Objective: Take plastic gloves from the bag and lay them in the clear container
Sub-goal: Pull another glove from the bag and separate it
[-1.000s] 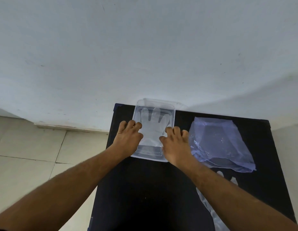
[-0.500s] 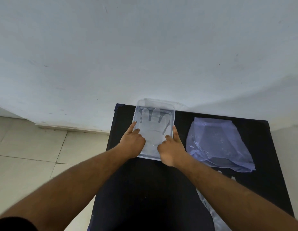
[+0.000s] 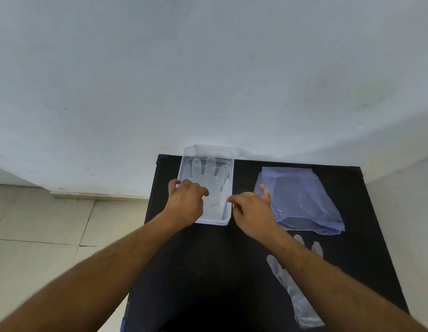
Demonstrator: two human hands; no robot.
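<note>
No writing or label can be read anywhere. Nearest, a loose plastic glove (image 3: 295,293) lies flat on the black surface (image 3: 208,271), partly hidden under the right forearm. Further off, the left hand (image 3: 186,202) rests over the clear container's (image 3: 228,164) left rim, its grip curled there; how firmly it clasps, I cannot tell. The right hand (image 3: 253,209) hovers slack and empty between container and bag (image 3: 304,200). A glove (image 3: 208,173) lies spread inside the container.
</note>
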